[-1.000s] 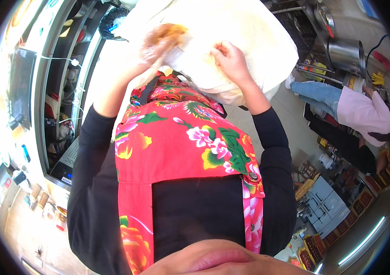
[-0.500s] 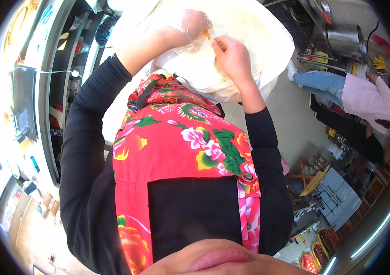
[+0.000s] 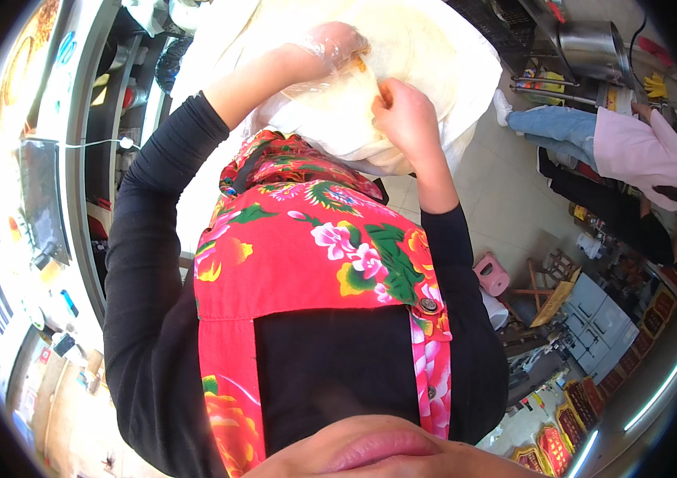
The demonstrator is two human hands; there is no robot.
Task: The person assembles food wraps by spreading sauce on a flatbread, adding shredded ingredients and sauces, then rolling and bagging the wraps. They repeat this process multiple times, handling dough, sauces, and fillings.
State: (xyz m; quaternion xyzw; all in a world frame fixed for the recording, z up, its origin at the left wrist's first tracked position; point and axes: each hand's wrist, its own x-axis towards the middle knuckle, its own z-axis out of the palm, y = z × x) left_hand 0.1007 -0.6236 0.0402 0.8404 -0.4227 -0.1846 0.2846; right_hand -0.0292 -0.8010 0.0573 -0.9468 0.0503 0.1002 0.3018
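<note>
Over a white cloth (image 3: 478, 88) lies a broad, pale, soft-looking layer (image 3: 426, 44), washed out by bright light. My left hand (image 3: 330, 48), in a clear plastic glove, is closed above it. Orange-brown bits (image 3: 361, 64) show at its fingertips; what else it grips is hidden. Just to its right, my right hand (image 3: 408, 119) is bare, its thumb and fingers pinched at the edge of a pale thin sheet (image 3: 366, 82) that spans the gap between the hands.
Shelving (image 3: 115, 103) with bowls and bags stands along my left. At right, a person in a pink top (image 3: 641, 151) and jeans is near a large steel pot (image 3: 593, 52). A dark crate (image 3: 502, 32) sits beyond the cloth. Behind are a pink stool (image 3: 491, 273) and a wooden folding chair (image 3: 545, 295).
My right hand has shifted slightly down, toward me, and a little away from the left. The left hand stays nearly in place. The view has turned a little.
</note>
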